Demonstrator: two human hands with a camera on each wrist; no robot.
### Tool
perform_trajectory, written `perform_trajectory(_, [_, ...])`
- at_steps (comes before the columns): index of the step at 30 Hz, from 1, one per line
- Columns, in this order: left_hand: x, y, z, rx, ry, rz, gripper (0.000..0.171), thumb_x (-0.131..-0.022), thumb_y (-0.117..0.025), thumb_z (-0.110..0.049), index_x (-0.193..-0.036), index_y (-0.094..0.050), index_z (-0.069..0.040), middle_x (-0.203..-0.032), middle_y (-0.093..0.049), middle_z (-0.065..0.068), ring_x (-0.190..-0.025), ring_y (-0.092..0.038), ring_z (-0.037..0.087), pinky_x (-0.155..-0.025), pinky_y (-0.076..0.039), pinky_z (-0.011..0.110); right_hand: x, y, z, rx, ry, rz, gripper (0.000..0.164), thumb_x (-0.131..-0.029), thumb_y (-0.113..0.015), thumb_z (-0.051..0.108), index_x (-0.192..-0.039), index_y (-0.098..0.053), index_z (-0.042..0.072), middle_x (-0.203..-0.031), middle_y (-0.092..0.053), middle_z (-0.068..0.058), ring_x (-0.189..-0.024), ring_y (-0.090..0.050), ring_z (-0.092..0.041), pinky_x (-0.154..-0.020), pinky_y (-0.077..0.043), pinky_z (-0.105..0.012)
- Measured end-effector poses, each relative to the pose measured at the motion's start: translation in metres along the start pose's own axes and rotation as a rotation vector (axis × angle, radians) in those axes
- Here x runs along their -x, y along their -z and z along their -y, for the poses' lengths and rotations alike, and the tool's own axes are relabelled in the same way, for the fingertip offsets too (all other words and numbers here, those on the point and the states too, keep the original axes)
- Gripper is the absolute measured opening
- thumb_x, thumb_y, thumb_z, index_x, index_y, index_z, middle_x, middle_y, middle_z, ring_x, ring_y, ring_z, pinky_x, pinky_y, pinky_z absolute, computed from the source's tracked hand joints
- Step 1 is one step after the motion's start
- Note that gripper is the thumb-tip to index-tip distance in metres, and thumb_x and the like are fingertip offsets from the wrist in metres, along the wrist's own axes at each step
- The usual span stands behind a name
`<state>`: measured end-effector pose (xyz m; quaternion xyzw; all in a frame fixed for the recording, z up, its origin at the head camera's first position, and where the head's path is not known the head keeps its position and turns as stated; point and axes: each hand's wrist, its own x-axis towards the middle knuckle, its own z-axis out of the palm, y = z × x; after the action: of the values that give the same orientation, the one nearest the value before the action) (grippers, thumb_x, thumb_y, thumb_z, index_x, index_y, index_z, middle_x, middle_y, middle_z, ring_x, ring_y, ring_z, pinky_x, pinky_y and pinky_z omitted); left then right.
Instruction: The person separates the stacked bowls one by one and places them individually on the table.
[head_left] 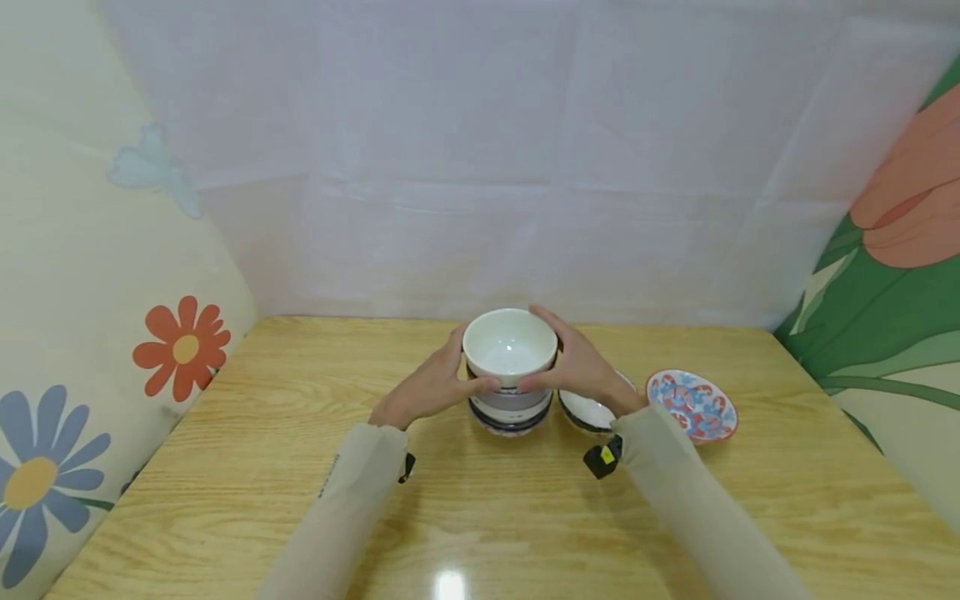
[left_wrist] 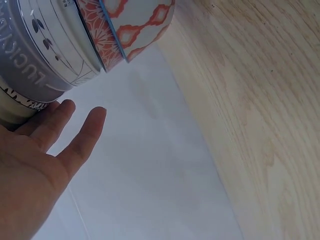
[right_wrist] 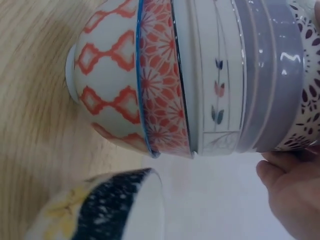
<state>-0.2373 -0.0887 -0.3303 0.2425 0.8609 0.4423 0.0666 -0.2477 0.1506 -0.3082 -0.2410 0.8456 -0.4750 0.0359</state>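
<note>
A white-lined bowl [head_left: 510,343] tops a stack of several nested bowls [head_left: 512,415]. My left hand [head_left: 429,382] grips its left side, thumb at the front. On the opposite side my right hand [head_left: 583,365] holds the same bowl, its thumb also near the front rim. In the right wrist view, the top bowl [right_wrist: 310,75] has a dark leaf-like pattern. Below it sit a grey ribbed bowl [right_wrist: 267,70], a white bowl with small tulips [right_wrist: 220,75], a red flower-patterned bowl [right_wrist: 162,85] and an orange-and-white bowl [right_wrist: 107,65] lowest, standing on the table.
Just right of the stack, partly behind my right wrist, stands a white-lined bowl [head_left: 588,410] with a dark speckled and yellow outside. Farther right is a red-and-blue patterned dish [head_left: 692,406]. The wooden table [head_left: 300,467] ends at a white cloth backdrop [head_left: 450,208].
</note>
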Motion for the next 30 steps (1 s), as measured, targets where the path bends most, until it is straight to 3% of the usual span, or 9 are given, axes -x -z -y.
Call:
perform_trajectory(7, [0.001, 0.001, 0.001, 0.007, -0.015, -0.001, 0.107, -0.078, -0.065, -0.063, -0.153, -0.007, -0.014, -0.155, -0.026, 0.012, -0.141, -0.029, 0.029, -0.112, -0.031, 0.053, 0.001, -0.007, 0.008, 0.086, 0.003, -0.031, 0.121, -0.06, -0.092, 0.025, -0.153, -0.016, 0.005, -0.15, -0.035, -0.019, -0.127, -0.046, -0.035, -0.106, -0.039, -0.051])
perform_trajectory(14, [0.001, 0.0, 0.002, 0.012, -0.027, -0.004, 0.106, -0.08, -0.067, -0.058, -0.153, -0.006, -0.013, -0.155, -0.025, 0.012, -0.142, -0.028, 0.029, -0.113, -0.031, 0.053, 0.003, -0.012, 0.008, 0.032, -0.057, -0.085, 0.118, -0.06, -0.091, 0.023, -0.153, -0.019, 0.013, -0.154, -0.03, -0.012, -0.129, -0.045, -0.033, -0.107, -0.039, -0.05])
perform_trajectory(23, [-0.001, -0.002, 0.005, -0.017, -0.049, -0.02, 0.108, -0.077, -0.075, -0.048, -0.154, -0.006, -0.013, -0.156, -0.024, 0.011, -0.142, -0.028, 0.028, -0.113, -0.03, 0.051, 0.004, -0.014, 0.002, 0.03, -0.023, -0.127, 0.118, -0.059, -0.092, 0.028, -0.153, -0.021, 0.015, -0.154, -0.03, -0.013, -0.129, -0.045, -0.035, -0.105, -0.041, -0.051])
perform_trajectory(30, [-0.001, -0.002, 0.003, -0.004, -0.046, -0.016, 0.111, -0.075, -0.075, -0.051, -0.154, -0.006, -0.013, -0.155, -0.027, 0.011, -0.142, -0.028, 0.028, -0.113, -0.031, 0.051, 0.004, -0.01, 0.006, 0.035, 0.008, -0.17, 0.117, -0.06, -0.092, 0.025, -0.152, -0.021, 0.009, -0.153, -0.031, -0.018, -0.132, -0.041, -0.038, -0.108, -0.038, -0.053])
